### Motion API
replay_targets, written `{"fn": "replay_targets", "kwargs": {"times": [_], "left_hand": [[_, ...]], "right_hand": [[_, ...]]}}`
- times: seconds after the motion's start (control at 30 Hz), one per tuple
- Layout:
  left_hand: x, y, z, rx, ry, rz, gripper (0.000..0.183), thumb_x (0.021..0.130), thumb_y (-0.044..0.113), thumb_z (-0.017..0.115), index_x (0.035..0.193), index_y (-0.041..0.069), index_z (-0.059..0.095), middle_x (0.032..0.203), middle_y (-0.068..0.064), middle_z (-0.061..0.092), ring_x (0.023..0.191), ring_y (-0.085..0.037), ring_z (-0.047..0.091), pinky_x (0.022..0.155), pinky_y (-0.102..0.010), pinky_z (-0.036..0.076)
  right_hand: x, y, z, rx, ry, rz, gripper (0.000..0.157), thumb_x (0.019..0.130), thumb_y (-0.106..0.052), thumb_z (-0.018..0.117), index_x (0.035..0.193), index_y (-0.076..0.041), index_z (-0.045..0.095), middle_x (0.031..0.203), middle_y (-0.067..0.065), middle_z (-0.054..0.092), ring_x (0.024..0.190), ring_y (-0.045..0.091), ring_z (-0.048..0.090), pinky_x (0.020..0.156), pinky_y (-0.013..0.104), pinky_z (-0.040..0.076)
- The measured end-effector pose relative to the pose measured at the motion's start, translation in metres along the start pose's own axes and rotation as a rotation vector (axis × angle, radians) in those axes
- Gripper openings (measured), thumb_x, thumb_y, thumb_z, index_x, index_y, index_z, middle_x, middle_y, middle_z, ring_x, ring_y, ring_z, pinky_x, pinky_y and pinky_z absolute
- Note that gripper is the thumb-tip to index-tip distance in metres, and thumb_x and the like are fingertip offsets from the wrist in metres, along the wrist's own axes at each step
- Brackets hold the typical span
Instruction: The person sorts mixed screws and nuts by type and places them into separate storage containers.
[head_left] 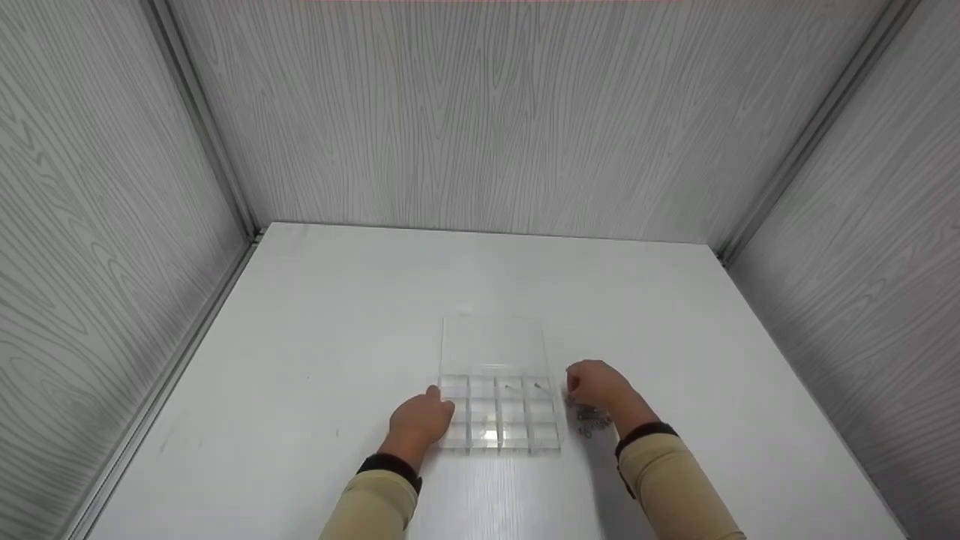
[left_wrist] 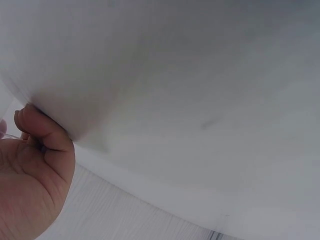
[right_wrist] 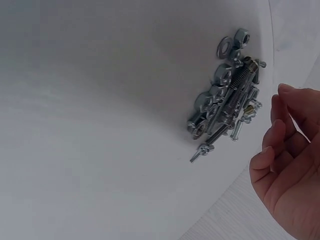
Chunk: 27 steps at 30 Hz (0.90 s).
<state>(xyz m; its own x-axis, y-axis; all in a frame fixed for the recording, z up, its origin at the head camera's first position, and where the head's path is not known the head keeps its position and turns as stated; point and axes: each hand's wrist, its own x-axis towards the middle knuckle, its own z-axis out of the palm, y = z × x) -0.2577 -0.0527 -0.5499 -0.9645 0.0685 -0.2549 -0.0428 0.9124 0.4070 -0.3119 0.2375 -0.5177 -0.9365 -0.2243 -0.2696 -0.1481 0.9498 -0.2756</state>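
Observation:
A clear plastic compartment box (head_left: pixel 484 450) lies on the white table, its transparent lid (head_left: pixel 491 341) laid back on the far side. My left hand (head_left: pixel 420 420) holds the box at its left edge, thumb on top; the left wrist view shows that hand (left_wrist: pixel 37 175) with curled fingers. To the right of the box is a pile of nuts, washers, screws and springs (right_wrist: pixel 230 100). Just above that pile hovers my right hand (head_left: pixel 600 386). Its fingers (right_wrist: pixel 264 159) are bent, thumb and index tips close together; whether something small is between them is hidden.
Small dark pieces of hardware (head_left: pixel 538 386) lie in a couple of the far-right compartments. The white tabletop (head_left: pixel 337 300) extends around the box. Grey wood-grain panels (head_left: pixel 480 112) stand at the back and both sides.

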Motion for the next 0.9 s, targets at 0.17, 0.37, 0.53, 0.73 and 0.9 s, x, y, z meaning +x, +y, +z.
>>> {"fn": "replay_targets", "kwargs": {"times": [0.17,0.37,0.53,0.73,0.9], "left_hand": [[0.001,-0.001,0.002,0.012,0.005,-0.006,0.055,0.089,0.033,0.032,0.129,-0.005,0.033,0.110,-0.021,0.053,0.105,-0.033,0.048,0.086,-0.042,0.038],[0.003,-0.001,0.003,0.027,0.014,-0.004,0.054,0.088,0.033,0.033,0.127,-0.005,0.035,0.102,-0.020,0.056,0.099,-0.033,0.052,0.082,-0.043,0.041],[0.003,-0.002,0.004,0.036,0.019,-0.001,0.054,0.088,0.033,0.032,0.127,-0.005,0.036,0.102,-0.020,0.056,0.098,-0.033,0.052,0.082,-0.042,0.041],[0.003,-0.002,0.004,0.034,0.013,0.002,0.055,0.088,0.033,0.032,0.129,-0.004,0.033,0.109,-0.021,0.054,0.104,-0.033,0.049,0.086,-0.042,0.039],[0.001,-0.002,0.002,0.032,0.000,0.009,0.056,0.089,0.034,0.031,0.130,-0.005,0.032,0.110,-0.021,0.053,0.105,-0.033,0.049,0.086,-0.042,0.039]], "right_hand": [[-0.001,0.002,0.007,-0.027,-0.028,0.007,0.007,0.076,-0.006,0.062,0.075,-0.013,0.062,0.074,-0.001,0.056,0.069,0.015,0.051,0.062,0.031,0.044],[-0.005,0.004,0.011,0.031,-0.002,-0.004,0.007,0.075,-0.004,0.062,0.076,-0.011,0.062,0.072,-0.002,0.054,0.067,0.015,0.051,0.061,0.031,0.044],[-0.008,0.004,0.013,0.030,0.036,-0.020,0.006,0.077,-0.006,0.060,0.075,-0.011,0.062,0.068,-0.003,0.053,0.061,0.013,0.048,0.055,0.028,0.041],[-0.008,0.001,0.014,-0.004,0.028,0.006,0.007,0.081,-0.010,0.056,0.076,-0.010,0.060,0.066,-0.002,0.052,0.061,0.015,0.047,0.056,0.030,0.040],[-0.007,-0.001,0.015,-0.020,0.023,0.020,0.008,0.081,-0.013,0.058,0.074,-0.009,0.057,0.065,-0.001,0.051,0.060,0.016,0.047,0.053,0.031,0.039]]}}
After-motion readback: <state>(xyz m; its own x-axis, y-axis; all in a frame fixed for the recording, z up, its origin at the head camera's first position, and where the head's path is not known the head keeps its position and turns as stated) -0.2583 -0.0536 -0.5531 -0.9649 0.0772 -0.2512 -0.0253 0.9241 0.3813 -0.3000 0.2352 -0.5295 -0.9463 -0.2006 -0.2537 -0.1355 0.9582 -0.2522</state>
